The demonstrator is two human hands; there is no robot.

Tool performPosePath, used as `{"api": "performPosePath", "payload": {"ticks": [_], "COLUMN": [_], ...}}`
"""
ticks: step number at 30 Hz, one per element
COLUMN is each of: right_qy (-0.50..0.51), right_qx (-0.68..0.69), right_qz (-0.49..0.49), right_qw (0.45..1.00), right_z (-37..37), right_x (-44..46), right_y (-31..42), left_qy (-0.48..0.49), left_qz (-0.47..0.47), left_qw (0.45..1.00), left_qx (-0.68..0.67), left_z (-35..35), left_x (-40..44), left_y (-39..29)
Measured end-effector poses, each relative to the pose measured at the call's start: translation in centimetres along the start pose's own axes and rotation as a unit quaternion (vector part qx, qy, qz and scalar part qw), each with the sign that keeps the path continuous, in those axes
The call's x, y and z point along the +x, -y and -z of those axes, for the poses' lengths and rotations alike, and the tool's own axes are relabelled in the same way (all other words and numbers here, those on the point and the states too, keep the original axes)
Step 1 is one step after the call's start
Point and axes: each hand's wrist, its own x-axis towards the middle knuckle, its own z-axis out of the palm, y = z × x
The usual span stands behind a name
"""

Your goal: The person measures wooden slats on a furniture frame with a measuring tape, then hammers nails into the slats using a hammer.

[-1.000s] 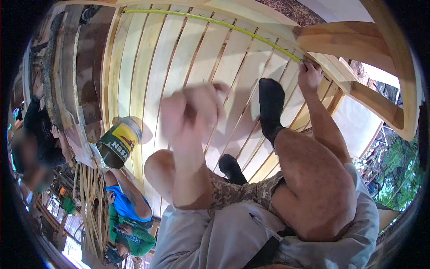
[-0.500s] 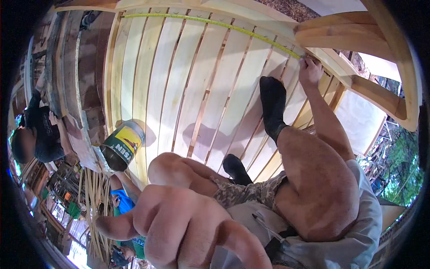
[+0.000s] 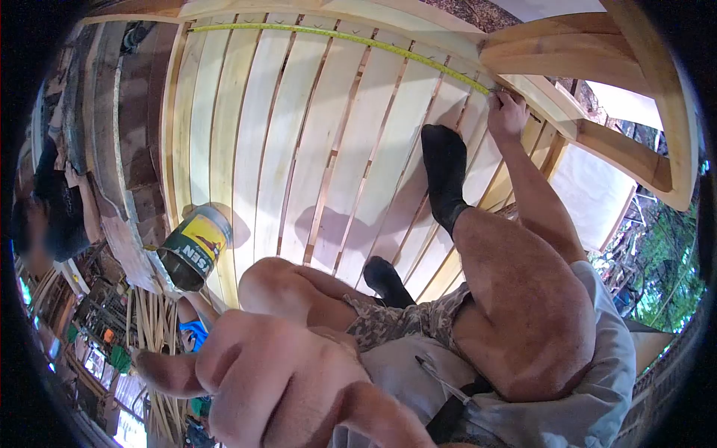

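Observation:
My right hand [image 3: 508,114] is closed at the right end of a yellow tape measure [image 3: 328,32], pinching it against the wood. The tape stretches left across the far ends of pale wooden slats [image 3: 306,142], which have narrow gaps between them. Close to the camera, my left hand [image 3: 276,381] looms large and slightly blurred. Most of its fingers are curled and one sticks out to the left. Its palm side is hidden, so I cannot tell whether anything is in it. My legs, in black socks [image 3: 446,175], rest on the slats.
A dark green bucket [image 3: 196,250] with a yellow label stands at the slats' left edge. Curved wooden pieces [image 3: 575,56] rise at the upper right. Another person [image 3: 56,194] is at the far left, near thin wooden strips [image 3: 153,343]. Pencil marks show along the tape.
The whole view has shifted a little, so the slats, bucket and tape appear farther left. My left hand has moved slightly left and down. My right hand stays at the tape's end.

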Motion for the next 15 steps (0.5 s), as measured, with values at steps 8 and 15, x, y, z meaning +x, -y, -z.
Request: {"api": "performPosePath", "payload": {"ticks": [8,15], "right_qy": [0.018,0.027], "right_qx": [0.032,0.024], "right_qz": [-0.013,-0.008], "right_qw": [0.999,0.999], "right_z": [1.1,1.5], "right_x": [0.0,0.0], "right_y": [0.8,1.1], "left_qy": [0.029,-0.017], "left_qz": [-0.003,0.052], "left_qw": [1.0,0.998], "left_qx": [0.006,-0.028], "left_z": [0.8,0.2], "left_x": [0.6,0.4], "left_y": [0.0,-0.9]}}
